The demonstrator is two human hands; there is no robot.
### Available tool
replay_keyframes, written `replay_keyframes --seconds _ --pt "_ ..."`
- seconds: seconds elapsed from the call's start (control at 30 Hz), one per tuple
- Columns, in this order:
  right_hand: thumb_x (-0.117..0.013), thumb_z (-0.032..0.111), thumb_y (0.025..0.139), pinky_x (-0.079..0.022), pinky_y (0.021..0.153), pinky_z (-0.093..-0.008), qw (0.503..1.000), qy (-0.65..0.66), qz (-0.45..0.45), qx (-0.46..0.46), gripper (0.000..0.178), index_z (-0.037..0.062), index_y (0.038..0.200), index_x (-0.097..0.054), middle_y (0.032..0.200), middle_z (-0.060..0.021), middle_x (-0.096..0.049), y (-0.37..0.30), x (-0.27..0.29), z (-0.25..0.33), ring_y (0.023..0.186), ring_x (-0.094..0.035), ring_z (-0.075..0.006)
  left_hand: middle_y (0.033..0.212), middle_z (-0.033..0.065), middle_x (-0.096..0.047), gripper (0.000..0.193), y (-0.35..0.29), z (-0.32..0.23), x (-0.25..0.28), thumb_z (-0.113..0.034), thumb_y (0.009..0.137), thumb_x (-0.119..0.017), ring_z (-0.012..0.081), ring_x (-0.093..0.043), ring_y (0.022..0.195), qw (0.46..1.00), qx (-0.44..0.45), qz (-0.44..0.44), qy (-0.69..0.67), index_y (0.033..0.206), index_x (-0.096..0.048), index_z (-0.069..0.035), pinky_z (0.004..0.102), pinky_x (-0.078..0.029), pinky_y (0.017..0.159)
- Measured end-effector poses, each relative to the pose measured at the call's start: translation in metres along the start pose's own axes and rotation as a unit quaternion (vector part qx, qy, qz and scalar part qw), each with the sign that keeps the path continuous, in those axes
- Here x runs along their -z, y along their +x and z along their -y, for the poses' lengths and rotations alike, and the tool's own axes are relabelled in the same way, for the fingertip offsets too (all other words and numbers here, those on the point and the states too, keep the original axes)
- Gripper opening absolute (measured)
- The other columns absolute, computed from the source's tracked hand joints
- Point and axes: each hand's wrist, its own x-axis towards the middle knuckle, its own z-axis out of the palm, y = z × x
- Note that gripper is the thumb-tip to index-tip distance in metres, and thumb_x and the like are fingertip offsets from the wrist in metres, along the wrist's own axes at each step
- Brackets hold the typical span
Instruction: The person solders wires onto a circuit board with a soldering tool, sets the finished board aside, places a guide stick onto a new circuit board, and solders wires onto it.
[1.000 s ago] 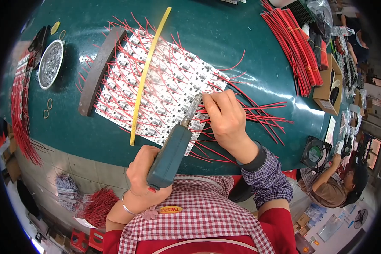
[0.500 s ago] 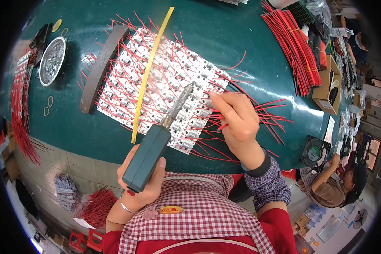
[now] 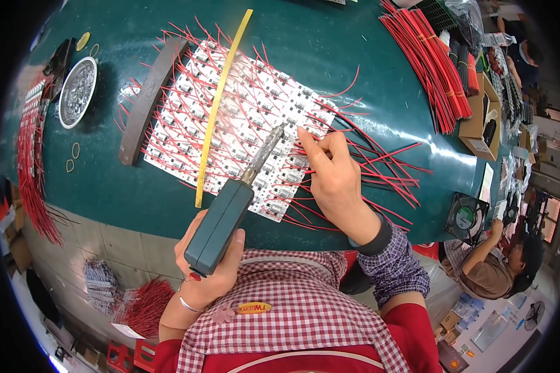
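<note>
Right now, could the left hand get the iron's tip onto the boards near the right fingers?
Probably yes. The left hand holds the iron with its tip already over the boards, close to the right hand; only loose red wires lie between.

Your table point(image 3: 330, 56) is dark teal green. The soldering iron point(image 3: 221, 225) in your left hand point(image 3: 208, 273) has a blue-green handle and a dull grey tip. The circuit boards point(image 3: 236, 124) are white with small dark parts, crossed by red wires point(image 3: 379, 161). A yellow strip point(image 3: 221, 105) runs over them, beside a dark brown bar point(image 3: 146, 102). Your apron point(image 3: 292, 311) is red-and-white check; your right sleeve point(image 3: 395, 270) is blue-purple check. The round dish point(image 3: 78, 92) is silver.
</note>
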Motion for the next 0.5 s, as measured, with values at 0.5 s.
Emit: replay_keyframes --seconds 0.5 --pt "-0.064 -0.01 0.064 -0.046 0.053 -0.0331 0.996 0.005 -0.071 0.047 0.042 -0.0005 0.105 -0.071 0.079 -0.0061 -0.05 0.0003 -0.0047 0.0008 0.07 -0.058 -0.0201 0.099 0.0182 -0.069 0.024 -0.0041 0.0006 -0.0003 0.005 0.078 -0.073 0.0245 -0.069 0.078 0.997 0.053 0.008 -0.061 0.101 -0.068 0.009 0.0307 -0.055 0.071"
